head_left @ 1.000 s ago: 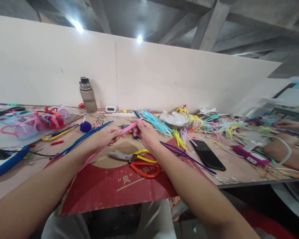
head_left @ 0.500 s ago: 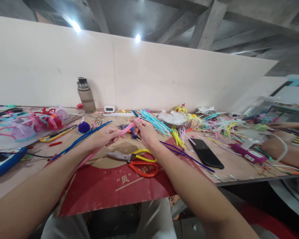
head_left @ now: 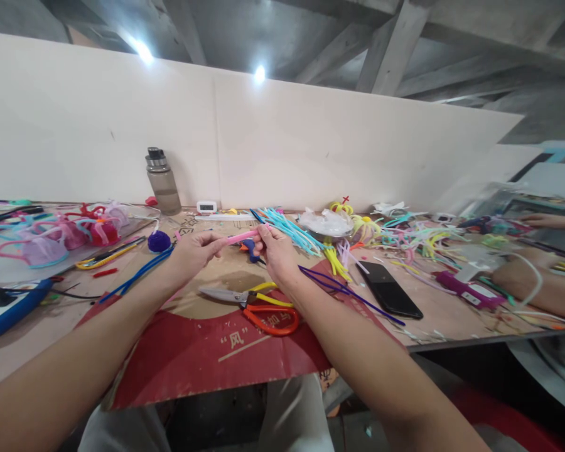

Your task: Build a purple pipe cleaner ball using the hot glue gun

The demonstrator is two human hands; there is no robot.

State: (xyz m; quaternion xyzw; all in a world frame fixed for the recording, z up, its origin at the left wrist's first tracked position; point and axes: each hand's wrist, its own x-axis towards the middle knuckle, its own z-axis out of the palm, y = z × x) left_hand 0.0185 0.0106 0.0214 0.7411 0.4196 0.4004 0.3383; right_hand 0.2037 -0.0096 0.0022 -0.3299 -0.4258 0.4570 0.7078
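Between my two hands stretches a pink pipe cleaner (head_left: 241,237), held nearly level above the table. My left hand (head_left: 198,251) pinches it on one side, and my right hand (head_left: 274,247) grips its other end. Below them, scissors (head_left: 249,301) with one yellow and one red handle lie on a red and brown cardboard sheet (head_left: 188,358). A blue tool (head_left: 251,250), partly hidden, lies behind my hands. Blue pipe cleaners (head_left: 139,276) rest beside my left forearm, and dark purple ones (head_left: 348,292) beside my right.
Light blue pipe cleaners (head_left: 292,231), a phone (head_left: 390,289) and a purple glue-gun-like tool (head_left: 471,292) lie to the right, near a co-worker's arm (head_left: 537,282). A bottle (head_left: 162,182), purple ball (head_left: 159,242) and several small pipe-cleaner baskets (head_left: 42,248) stand left.
My left hand has risen slightly and turned, so the pink pipe cleaner between my hands now lies flatter. My right hand has shifted a little to the right and stays closed on its end.
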